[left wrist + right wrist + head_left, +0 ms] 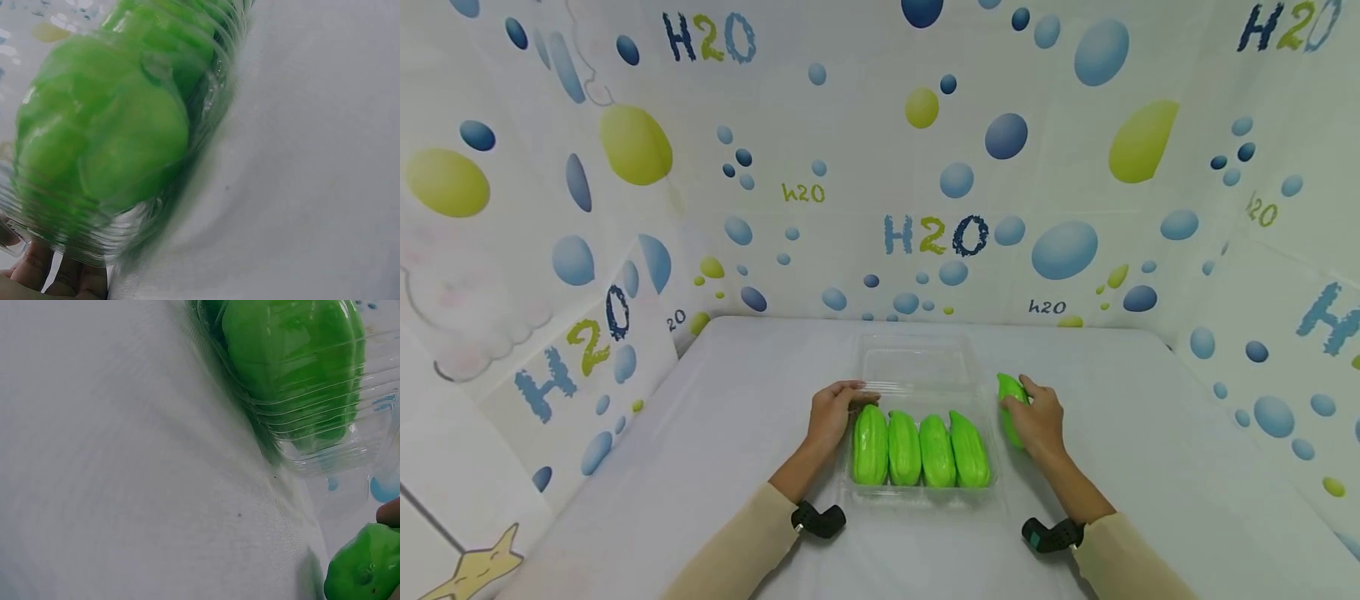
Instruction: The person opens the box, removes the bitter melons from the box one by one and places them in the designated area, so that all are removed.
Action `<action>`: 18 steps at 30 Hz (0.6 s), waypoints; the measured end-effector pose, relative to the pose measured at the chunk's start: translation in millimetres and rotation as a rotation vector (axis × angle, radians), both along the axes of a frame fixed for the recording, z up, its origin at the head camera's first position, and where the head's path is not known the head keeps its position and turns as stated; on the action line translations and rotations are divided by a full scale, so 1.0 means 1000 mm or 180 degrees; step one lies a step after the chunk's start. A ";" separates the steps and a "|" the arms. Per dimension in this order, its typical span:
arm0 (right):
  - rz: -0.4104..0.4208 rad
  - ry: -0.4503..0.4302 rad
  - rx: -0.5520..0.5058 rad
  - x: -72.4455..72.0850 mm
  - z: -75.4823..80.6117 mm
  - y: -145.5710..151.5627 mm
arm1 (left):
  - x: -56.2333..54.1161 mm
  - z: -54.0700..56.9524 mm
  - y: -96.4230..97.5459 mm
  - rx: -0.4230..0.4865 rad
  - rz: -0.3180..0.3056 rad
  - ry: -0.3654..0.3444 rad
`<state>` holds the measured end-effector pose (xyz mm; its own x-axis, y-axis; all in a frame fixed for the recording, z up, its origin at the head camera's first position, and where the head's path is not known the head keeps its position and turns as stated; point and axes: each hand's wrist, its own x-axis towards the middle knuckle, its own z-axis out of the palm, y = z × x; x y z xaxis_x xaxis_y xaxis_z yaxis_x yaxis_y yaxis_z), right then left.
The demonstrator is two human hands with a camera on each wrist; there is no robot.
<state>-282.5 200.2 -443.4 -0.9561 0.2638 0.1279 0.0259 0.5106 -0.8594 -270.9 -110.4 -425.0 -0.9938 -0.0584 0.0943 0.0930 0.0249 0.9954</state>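
A clear plastic container (917, 492) with a ribbed wall holds several glossy green fruit-shaped pieces (905, 450), long and ridged, lying side by side. My left hand (832, 414) grips the container at its back left corner; in the left wrist view its fingers (32, 265) lie against the wall. To the right of the container, my right hand (1037, 417) holds another such green piece (1011, 390), its pointed tip facing away from me. The right wrist view shows only the end of this held piece (359, 569) and a bit of fingertip.
The container's clear lid (913, 364) lies folded back behind it. Everything rests on a white-covered table (737, 400). Curtains with H2O lettering and coloured bubbles (850, 167) enclose the back and sides. Each wrist wears a black strapped camera (820, 522).
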 end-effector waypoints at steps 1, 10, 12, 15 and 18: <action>0.0016 -0.0010 0.0039 0.000 -0.001 0.000 | 0.000 0.000 0.000 -0.0004 0.0002 0.0000; 0.0088 -0.0171 0.0192 0.001 -0.003 0.001 | 0.000 -0.001 -0.001 0.0002 -0.0045 0.0019; 0.0092 -0.0200 0.0220 0.000 -0.004 0.001 | 0.000 -0.002 -0.001 0.0012 -0.0055 0.0029; 0.0096 -0.0228 0.0252 0.000 -0.004 0.001 | -0.001 -0.002 -0.001 0.0022 -0.0065 0.0051; 0.0088 -0.0247 0.0249 -0.001 -0.004 0.001 | -0.001 -0.002 -0.001 0.0034 -0.0077 0.0078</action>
